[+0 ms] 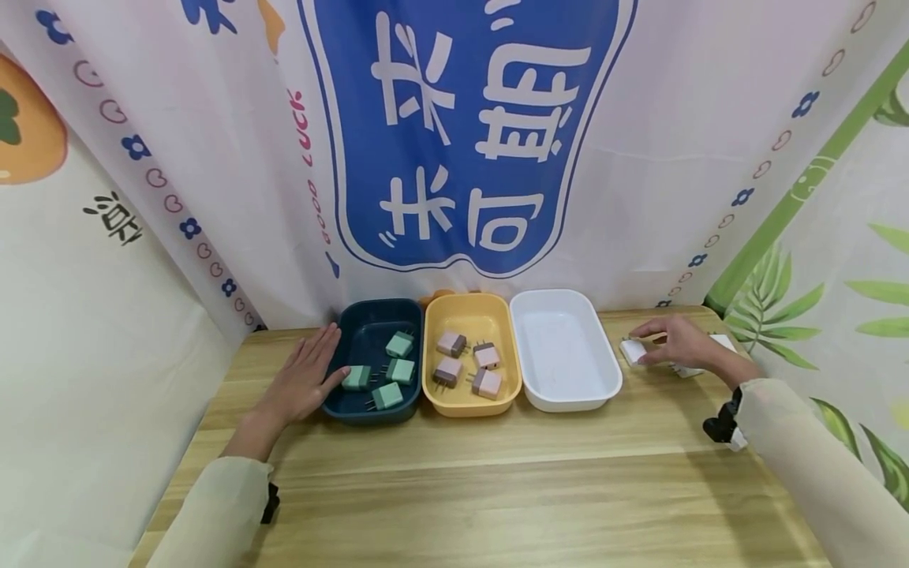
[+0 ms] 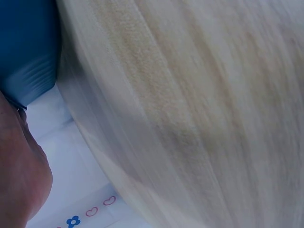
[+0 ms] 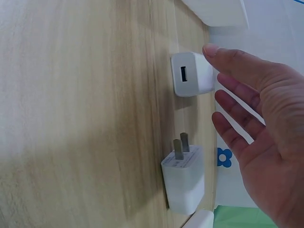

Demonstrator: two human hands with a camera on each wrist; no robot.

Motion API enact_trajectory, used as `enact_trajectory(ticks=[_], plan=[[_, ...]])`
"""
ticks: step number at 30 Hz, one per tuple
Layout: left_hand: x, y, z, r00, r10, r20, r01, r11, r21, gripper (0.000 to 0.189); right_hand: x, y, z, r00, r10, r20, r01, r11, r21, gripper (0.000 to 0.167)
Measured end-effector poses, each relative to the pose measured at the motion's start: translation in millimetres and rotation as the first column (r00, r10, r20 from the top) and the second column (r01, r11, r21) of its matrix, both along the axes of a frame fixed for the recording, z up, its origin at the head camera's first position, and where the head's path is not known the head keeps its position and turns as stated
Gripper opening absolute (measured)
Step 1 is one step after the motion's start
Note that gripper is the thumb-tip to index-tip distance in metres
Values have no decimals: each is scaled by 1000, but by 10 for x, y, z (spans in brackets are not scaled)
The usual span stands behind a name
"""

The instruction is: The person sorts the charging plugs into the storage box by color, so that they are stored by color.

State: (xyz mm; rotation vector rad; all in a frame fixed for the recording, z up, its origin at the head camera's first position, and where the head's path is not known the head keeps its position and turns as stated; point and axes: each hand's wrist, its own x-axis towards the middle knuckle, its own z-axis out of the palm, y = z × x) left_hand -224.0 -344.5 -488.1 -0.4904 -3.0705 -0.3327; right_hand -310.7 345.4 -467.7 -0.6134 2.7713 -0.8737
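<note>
My right hand (image 1: 678,341) reaches over a white charger plug (image 1: 631,352) on the table, right of the white tray (image 1: 616,386). In the right wrist view, the thumb of the right hand (image 3: 266,104) is close by the charger plug (image 3: 190,74); its fingers are loosely bent, and no grip shows. A second white charger plug (image 3: 184,183) lies beside it with its prongs showing. My left hand (image 1: 301,375) rests with straight fingers along the left side of the dark blue tray (image 1: 372,416), its thumb over the rim near a green charger plug (image 1: 357,378).
Several green charger plugs lie in the dark blue tray. The yellow tray (image 1: 472,409) holds several pink and brown charger plugs (image 1: 449,371). More white charger plugs (image 1: 724,342) sit behind the right hand. A printed curtain (image 1: 660,197) hangs along the table's (image 1: 454,497) back edge.
</note>
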Motion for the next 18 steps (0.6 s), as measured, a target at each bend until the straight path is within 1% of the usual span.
enact_trajectory(ticks=[4, 10, 18], plan=[[-5, 5, 9, 1000, -3, 5, 3, 1000, -9, 81, -6, 15, -47, 1000, 0, 6, 0, 1000, -3, 47], [3, 16, 33, 1000, -3, 19, 4, 1000, -23, 81, -15, 14, -79, 1000, -4, 13, 4, 1000, -2, 44], [2, 14, 52, 1000, -4, 5, 4, 999, -39, 81, -36, 13, -117, 1000, -2, -7, 2, 1000, -10, 43]])
